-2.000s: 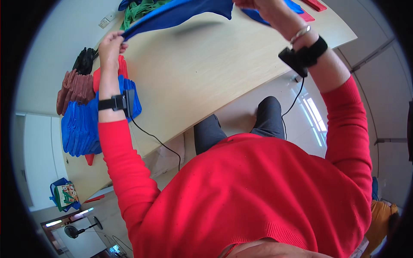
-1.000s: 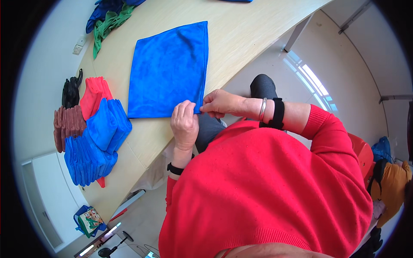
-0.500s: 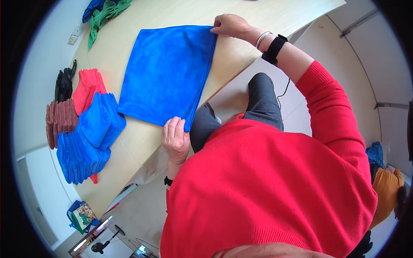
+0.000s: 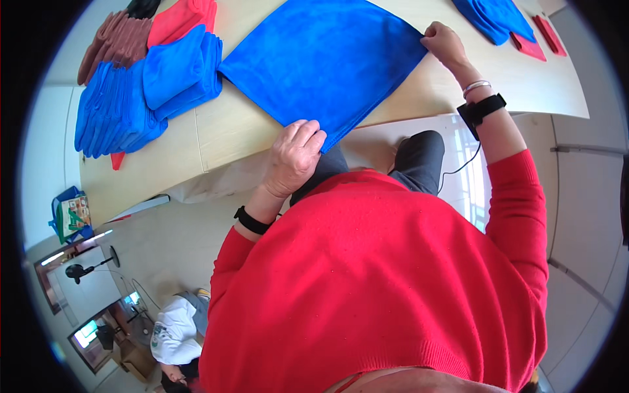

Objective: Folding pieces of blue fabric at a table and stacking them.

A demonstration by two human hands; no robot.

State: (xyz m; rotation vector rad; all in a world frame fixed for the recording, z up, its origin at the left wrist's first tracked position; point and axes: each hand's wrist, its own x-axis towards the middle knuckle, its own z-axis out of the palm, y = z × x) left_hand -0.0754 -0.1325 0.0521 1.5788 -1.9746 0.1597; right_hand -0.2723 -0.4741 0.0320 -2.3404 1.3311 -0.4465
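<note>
A blue towel (image 4: 321,62) lies spread out on the light wooden table, one corner hanging over the near edge. My left hand (image 4: 298,154) is closed on its near edge, close to that overhanging corner. At the right corner, the fingers of my right hand (image 4: 445,44) pinch the towel. Between the two hands the stitched hem runs in a nearly straight line. The towel's left corner touches a stack of folded blue towels (image 4: 177,72).
More folded blue towels (image 4: 111,111), brown towels (image 4: 116,40) and red towels (image 4: 183,19) are piled at the left. Another blue towel (image 4: 488,19) and small red pieces (image 4: 549,34) lie at the far right of the table (image 4: 213,134). Another person (image 4: 175,334) is at the lower left.
The view has turned, so table and piles sit differently in the picture. Both hands keep their hold on the towel, which now shows as a diamond rather than a near-square.
</note>
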